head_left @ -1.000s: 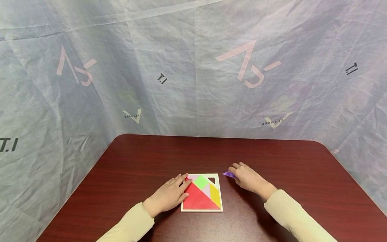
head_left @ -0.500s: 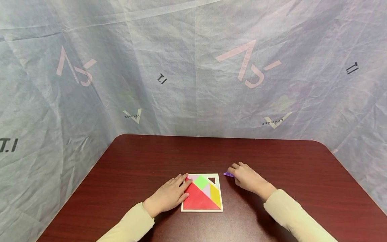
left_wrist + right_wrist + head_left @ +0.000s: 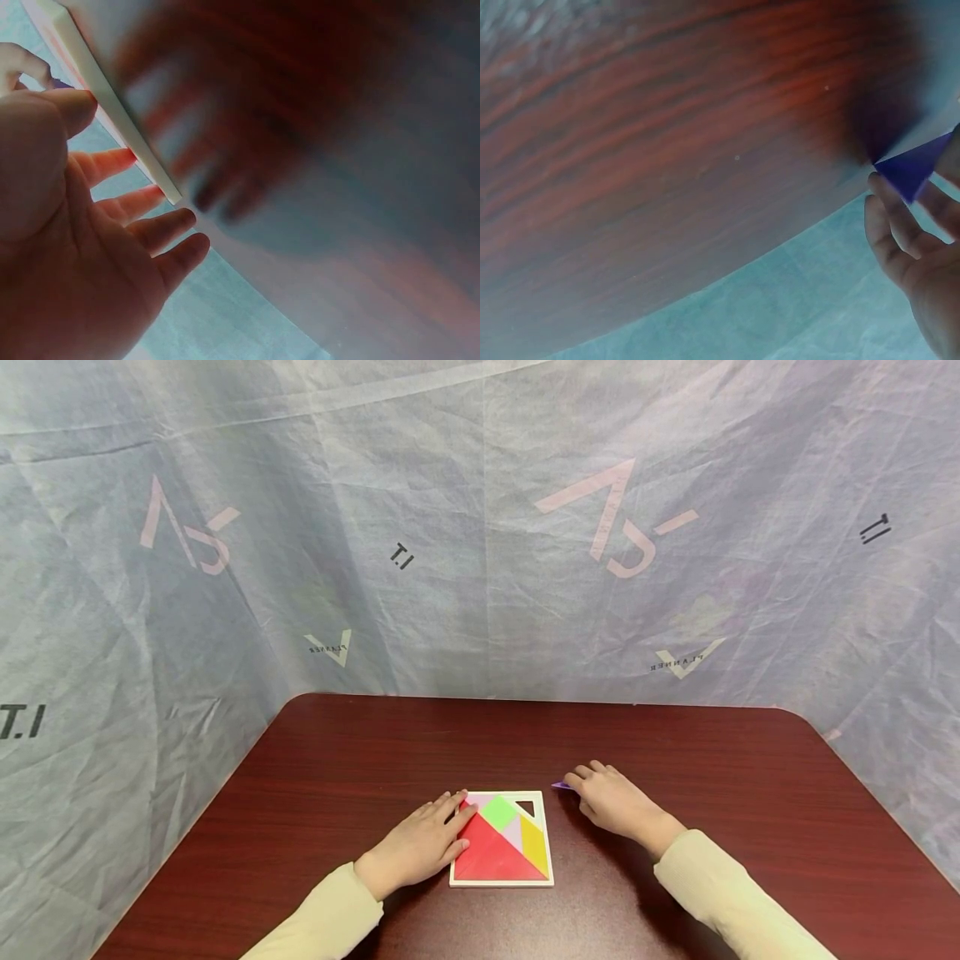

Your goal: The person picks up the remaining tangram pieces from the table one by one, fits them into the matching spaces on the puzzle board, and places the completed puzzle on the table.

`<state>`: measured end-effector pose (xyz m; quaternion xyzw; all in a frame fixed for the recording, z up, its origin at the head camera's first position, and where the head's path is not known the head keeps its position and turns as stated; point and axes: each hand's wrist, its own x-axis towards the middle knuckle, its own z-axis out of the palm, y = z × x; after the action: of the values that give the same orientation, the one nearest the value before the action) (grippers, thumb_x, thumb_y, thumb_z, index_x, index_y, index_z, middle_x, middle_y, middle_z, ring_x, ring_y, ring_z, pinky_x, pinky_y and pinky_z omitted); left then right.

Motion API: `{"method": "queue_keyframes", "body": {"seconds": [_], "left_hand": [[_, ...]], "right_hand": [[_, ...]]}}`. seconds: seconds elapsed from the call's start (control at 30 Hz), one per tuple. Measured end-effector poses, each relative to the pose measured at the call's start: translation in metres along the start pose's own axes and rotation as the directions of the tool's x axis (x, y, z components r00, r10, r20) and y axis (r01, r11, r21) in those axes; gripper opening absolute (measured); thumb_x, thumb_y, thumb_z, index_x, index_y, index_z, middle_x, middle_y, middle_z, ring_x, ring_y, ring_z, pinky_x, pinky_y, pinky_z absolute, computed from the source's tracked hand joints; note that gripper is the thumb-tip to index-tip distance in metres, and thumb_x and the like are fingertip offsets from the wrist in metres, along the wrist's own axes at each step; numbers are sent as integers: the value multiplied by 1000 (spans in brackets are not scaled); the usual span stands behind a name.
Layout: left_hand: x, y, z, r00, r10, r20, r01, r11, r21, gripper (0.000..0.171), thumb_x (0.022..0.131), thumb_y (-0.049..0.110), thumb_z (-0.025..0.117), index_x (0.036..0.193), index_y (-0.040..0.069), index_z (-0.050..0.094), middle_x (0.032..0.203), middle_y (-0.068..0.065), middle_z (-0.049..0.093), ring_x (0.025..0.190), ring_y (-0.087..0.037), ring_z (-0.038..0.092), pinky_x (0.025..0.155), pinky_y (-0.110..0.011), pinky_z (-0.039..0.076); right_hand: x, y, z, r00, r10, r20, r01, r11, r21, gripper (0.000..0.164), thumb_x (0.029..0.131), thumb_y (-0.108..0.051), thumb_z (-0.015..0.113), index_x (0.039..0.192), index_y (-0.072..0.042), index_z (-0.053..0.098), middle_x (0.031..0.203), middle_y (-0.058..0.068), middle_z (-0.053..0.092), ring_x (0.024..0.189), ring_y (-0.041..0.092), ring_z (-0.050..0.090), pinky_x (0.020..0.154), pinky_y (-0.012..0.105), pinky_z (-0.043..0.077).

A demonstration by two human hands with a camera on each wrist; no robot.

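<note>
A square tangram board with a white frame lies on the table. Set in it are red pieces, a green square, a yellow parallelogram and pale pink pieces. A triangular gap shows dark at its far right corner. My left hand rests on the board's left side, fingers spread; in the left wrist view the fingertips touch the frame's edge. To the right of the board, my right hand pinches a purple triangle, mostly covered by the fingers in the head view.
The dark red wooden table carries the board and reaches back to a grey fabric curtain with printed letters. The curtain also runs along the left and right sides.
The purple triangle has tilted and shifted slightly in my right hand's fingers, and less of it shows in the head view. My left hand and the board stay in place.
</note>
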<state>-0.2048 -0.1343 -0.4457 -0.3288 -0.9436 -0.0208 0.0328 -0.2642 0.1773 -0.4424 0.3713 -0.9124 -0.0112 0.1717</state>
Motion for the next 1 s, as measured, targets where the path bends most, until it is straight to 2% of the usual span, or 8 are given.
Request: {"method": "queue_keyframes", "body": {"seconds": [0.3, 0.63, 0.8, 1.0], "left_hand": [[1, 0, -1, 1000, -4, 10, 4, 1000, -10, 48, 94, 34, 47, 136, 11, 43, 143, -15, 37, 129, -34, 40, 102, -44, 39], [0, 0, -1, 1000, -3, 10, 3, 1000, -6, 48, 94, 33, 47, 136, 11, 43, 143, -15, 37, 129, -34, 40, 102, -44, 39], [0, 0, 1, 1000, 0, 5, 0, 1000, -1, 48, 94, 33, 47, 136, 11, 43, 143, -15, 37, 129, -34, 40, 102, -44, 39], [0, -1, 0, 1000, 2, 3, -2, 1000, 4, 48, 94, 34, 47, 136, 11, 43, 143, -15, 37, 128, -34, 41, 101, -44, 39]], "right_hand": [[2, 1, 0, 999, -23, -42, 20, 998, -62, 25, 70, -3, 65, 94, -7, 60, 84, 6, 63, 75, 25, 57, 69, 38, 50], [3, 2, 0, 997, -7, -79, -3, 993, -119, 24, 73, -1, 66, 95, -11, 62, 87, 4, 66, 79, 23, 62, 74, 38, 51], [3, 3, -1, 993, -16, -116, -1, 990, -144, 20, 72, -1, 68, 87, -11, 61, 81, 3, 65, 72, 21, 62, 65, 36, 49], [4, 3, -1, 982, -34, -185, 2, 985, -172, 15, 71, 1, 64, 75, -11, 57, 71, 0, 58, 60, 17, 59, 54, 31, 41]]}}
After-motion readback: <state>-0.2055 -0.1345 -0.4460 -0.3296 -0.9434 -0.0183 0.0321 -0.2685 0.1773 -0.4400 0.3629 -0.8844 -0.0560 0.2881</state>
